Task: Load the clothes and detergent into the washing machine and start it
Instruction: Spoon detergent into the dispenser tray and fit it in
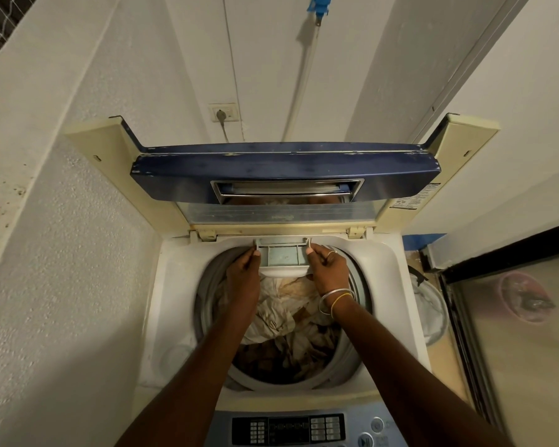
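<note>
A white top-loading washing machine (pixel 175 285) stands below me with its blue lid (pixel 284 169) folded upright at the back. Beige and brown clothes (pixel 288 321) fill the drum. At the drum's far rim a grey detergent drawer (pixel 283 254) is pulled out, with pale blue powder in its middle compartment. My left hand (pixel 244 269) grips the drawer's left side. My right hand (pixel 326 266), wearing a ring and bangles, grips its right side. The control panel (pixel 288 429) with buttons lies at the near edge.
White walls close in on the left and behind. A wall socket (pixel 223 112) with a plugged cord sits above the lid. A white pipe (pixel 304 75) runs down the back wall. A white bucket (pixel 433 308) and a glass door (pixel 513 333) are on the right.
</note>
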Demonstrator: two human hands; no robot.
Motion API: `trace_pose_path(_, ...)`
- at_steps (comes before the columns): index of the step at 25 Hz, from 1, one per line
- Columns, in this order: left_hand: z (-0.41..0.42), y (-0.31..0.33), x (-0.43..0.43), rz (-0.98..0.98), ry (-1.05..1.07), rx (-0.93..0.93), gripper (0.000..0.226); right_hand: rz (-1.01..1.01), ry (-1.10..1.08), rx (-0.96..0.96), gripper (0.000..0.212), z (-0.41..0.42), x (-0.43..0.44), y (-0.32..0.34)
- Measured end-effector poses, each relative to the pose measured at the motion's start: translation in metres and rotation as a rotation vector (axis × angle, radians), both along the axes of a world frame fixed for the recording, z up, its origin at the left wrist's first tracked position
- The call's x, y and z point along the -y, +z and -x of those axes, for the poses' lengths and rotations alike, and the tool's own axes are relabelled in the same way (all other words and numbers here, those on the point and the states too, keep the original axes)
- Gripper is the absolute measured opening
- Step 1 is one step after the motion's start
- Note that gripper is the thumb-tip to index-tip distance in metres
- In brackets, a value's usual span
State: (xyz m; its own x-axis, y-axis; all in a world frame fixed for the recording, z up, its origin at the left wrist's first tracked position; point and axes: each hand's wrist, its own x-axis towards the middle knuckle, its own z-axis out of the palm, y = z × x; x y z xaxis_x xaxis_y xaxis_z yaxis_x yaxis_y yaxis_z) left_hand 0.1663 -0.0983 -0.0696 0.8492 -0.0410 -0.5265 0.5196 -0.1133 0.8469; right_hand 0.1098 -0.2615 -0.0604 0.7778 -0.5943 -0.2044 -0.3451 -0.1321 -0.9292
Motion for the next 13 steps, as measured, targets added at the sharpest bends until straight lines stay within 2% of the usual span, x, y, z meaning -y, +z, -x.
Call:
trace_pose_path(4,0.001,0.001,0.001,0.018,-0.007,-0.019,0.034,-0.018,-0.013,-0.012,0.011,-0.001,0.000,-0.004)
trace_pose_path(8,0.005,-0.012,-0.004,-0.012,-0.046,-0.020,0.057,-0.072,-0.025,-0.014,0.025,0.000,0.001,-0.012)
trace_pose_path(13,-0.003,-0.003,0.000,0.002,-0.041,-0.008,0.040,-0.094,-0.031,-0.043,0.023,-0.004,0.003,-0.009)
